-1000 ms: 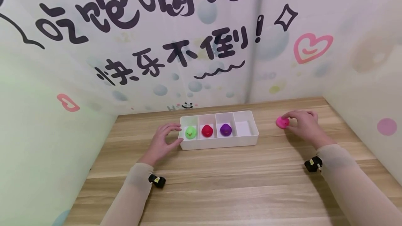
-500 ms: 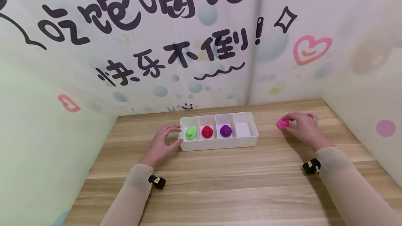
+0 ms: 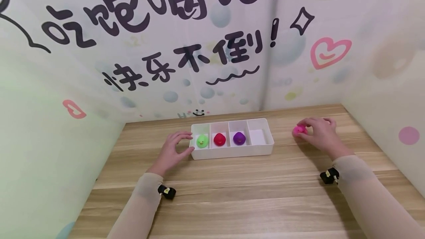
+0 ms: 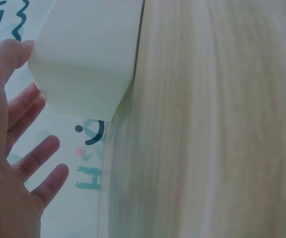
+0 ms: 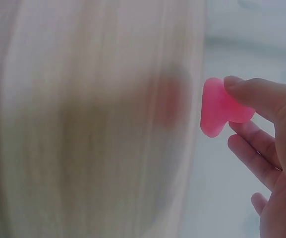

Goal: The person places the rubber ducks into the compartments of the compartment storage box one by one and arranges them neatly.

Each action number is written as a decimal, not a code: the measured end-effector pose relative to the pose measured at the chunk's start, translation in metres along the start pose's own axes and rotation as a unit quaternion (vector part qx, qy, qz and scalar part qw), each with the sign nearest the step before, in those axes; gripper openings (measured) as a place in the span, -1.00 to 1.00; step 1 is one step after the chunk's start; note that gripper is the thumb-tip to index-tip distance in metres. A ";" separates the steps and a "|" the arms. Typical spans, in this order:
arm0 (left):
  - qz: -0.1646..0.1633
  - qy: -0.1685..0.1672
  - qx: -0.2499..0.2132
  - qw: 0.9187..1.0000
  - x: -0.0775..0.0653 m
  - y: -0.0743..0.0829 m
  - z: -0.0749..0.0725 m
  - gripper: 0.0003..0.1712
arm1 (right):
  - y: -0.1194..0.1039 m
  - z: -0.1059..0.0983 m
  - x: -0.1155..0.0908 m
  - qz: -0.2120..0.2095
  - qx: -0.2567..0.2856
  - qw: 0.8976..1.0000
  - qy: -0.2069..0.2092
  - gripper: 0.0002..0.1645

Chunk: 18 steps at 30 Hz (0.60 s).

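Observation:
A white tray [image 3: 232, 152] with several compartments lies on the table. From left to right it holds a green toy duck [image 3: 202, 141], a red toy duck [image 3: 219, 139] and a purple toy duck [image 3: 239, 138]; the right-hand compartment has nothing in it. At the tray's left end, my left hand [image 3: 170, 149] touches the rim with thumb and fingertips, the other fingers spread loosely in the left wrist view. Right of the tray, my right hand [image 3: 320, 134] pinches a pink toy duck [image 5: 217, 106] between thumb and fingers. In the right wrist view the duck appears just off the tabletop.
The wood-grain table [image 3: 225, 198] runs back to a white wall [image 3: 232, 87] printed with dark lettering and bubbles. Light side walls rise close on the left and right. Each sleeve carries a small black wrist camera [image 3: 330, 175].
The pink duck has tipped a little in my right fingers and shifted very slightly. My left hand and the tray hold their places.

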<state>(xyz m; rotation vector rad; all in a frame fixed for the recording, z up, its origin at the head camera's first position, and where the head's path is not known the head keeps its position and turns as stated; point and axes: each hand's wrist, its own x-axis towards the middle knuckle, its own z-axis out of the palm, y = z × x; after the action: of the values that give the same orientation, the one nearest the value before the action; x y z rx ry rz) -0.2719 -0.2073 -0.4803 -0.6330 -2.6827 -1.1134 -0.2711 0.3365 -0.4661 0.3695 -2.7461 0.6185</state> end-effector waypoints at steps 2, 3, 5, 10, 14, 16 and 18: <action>0.002 0.001 0.001 1.000 0.000 0.000 0.000 -0.60 | -0.003 0.000 0.001 -0.008 -0.005 1.000 0.005 -0.65; 0.003 0.001 0.002 1.000 0.000 0.001 0.000 -0.60 | -0.005 -0.001 0.001 -0.010 -0.006 1.000 0.006 -0.65; 0.002 0.002 0.001 1.000 0.000 0.001 0.000 -0.59 | -0.010 -0.002 0.003 -0.014 -0.007 1.000 0.010 -0.66; -0.003 -0.003 -0.003 1.000 -0.001 0.003 -0.001 -0.57 | -0.023 -0.003 0.009 -0.027 -0.004 0.999 0.024 -0.67; -0.006 -0.006 -0.002 1.000 -0.001 0.003 -0.002 -0.57 | -0.033 -0.003 0.013 -0.050 -0.007 0.998 0.043 -0.66; -0.008 -0.007 -0.002 1.000 -0.001 0.003 -0.002 -0.57 | -0.038 -0.003 0.014 -0.059 -0.006 0.997 0.051 -0.66; -0.007 -0.008 -0.004 1.000 -0.001 0.003 -0.002 -0.58 | -0.043 -0.003 0.015 -0.065 -0.007 0.996 0.056 -0.66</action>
<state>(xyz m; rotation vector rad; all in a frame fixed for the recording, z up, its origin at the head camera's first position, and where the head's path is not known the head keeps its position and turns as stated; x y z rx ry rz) -0.2696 -0.2073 -0.4775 -0.6267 -2.7023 -1.1268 -0.2711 0.2976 -0.4429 0.4902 -2.5955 0.5687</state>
